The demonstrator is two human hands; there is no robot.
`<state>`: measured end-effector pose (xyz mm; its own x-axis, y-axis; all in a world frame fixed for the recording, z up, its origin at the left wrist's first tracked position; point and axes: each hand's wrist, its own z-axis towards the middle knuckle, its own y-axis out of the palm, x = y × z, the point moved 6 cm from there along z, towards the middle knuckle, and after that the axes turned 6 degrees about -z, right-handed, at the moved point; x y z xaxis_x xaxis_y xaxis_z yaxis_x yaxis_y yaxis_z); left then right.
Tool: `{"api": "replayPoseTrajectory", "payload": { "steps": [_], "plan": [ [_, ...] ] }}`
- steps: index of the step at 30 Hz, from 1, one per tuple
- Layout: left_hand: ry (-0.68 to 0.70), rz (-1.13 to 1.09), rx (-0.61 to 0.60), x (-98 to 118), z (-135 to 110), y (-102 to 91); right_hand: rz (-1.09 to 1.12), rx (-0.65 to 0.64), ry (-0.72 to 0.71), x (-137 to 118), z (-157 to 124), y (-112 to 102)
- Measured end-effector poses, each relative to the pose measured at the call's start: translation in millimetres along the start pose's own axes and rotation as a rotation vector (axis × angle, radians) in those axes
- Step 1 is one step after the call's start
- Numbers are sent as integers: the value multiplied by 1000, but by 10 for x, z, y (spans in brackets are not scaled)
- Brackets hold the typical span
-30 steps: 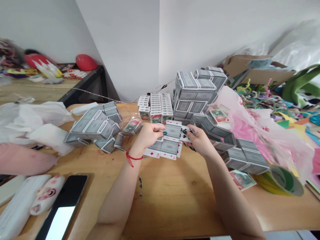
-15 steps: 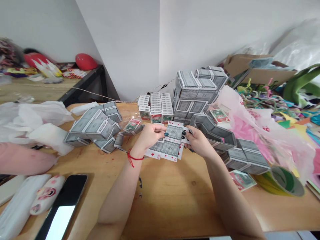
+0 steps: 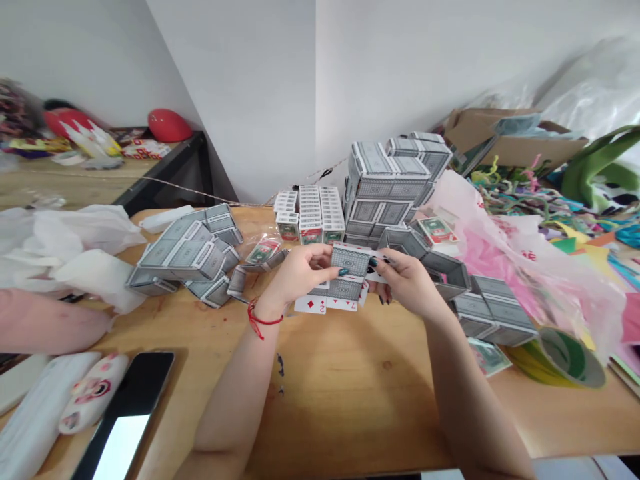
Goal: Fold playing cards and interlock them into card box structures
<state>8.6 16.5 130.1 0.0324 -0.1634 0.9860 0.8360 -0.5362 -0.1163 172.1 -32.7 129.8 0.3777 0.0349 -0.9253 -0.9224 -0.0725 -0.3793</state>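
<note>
Between my two hands is a joined piece of playing cards (image 3: 349, 261), grey patterned backs up, with white flaps showing red pips along its edges. My left hand (image 3: 309, 272) grips its left side, thumb on top and fingers underneath. At the right side, my right hand (image 3: 400, 275) pinches the edge near a white flap with black pips. The lower part of the piece is tilted, with a 2 and a 7 facing me. Just behind it stand stacked card boxes (image 3: 311, 212) and a tall structure of folded cards (image 3: 387, 177).
A folded-card structure (image 3: 185, 250) sits at the left, more card blocks (image 3: 493, 310) at the right beside a yellow tape roll (image 3: 563, 360). A phone (image 3: 133, 407) lies front left, near another person's arm (image 3: 50, 323). Pink plastic (image 3: 540, 257) covers the right.
The card piece has tipped, its lower part now foreshortened. My left thumb has slid right across the top card, and my right hand has shifted slightly right. The view has moved a little.
</note>
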Motion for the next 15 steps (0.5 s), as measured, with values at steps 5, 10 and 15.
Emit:
{"api": "replayPoseTrajectory", "payload": {
  "steps": [5,10,15],
  "plan": [
    [134,275,173,158,-55,-100,-61,-8,-17,-78,-74,-20],
    [373,353,302,318,-116,-184,349,-22,25,-139,-90,7],
    [454,536,350,375,-139,-158,588,-58,160,-105,-44,207]
  ]
}}
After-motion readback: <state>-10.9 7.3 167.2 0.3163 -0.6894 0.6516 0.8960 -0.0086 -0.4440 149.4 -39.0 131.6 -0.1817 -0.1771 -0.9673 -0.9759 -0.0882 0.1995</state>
